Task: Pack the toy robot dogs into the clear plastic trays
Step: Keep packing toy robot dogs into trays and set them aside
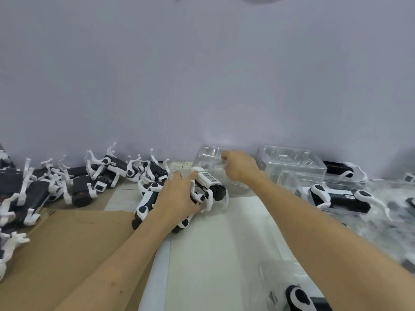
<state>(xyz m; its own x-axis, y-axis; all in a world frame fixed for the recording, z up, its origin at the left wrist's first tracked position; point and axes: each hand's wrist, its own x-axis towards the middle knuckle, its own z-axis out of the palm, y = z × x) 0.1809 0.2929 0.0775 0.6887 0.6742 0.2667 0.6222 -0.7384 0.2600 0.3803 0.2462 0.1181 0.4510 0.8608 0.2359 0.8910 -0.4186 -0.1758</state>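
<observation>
Judging from the worktop (213,243), I reckon the packing is far from done. A big heap of loose dogs (78,180) crowds the far left edge, while only a few packed trays (336,199) lie along the right edge, by a stack of spare trays (292,162). At the middle of the far edge my left hand (177,198) curls round one dog (210,181), not yet in a tray, and my right hand (240,164) pinches the rim of an empty tray (207,156).

Toy robot dogs (203,187) black-and-white; trays (292,162) clear; cardboard (67,243) brown.
</observation>
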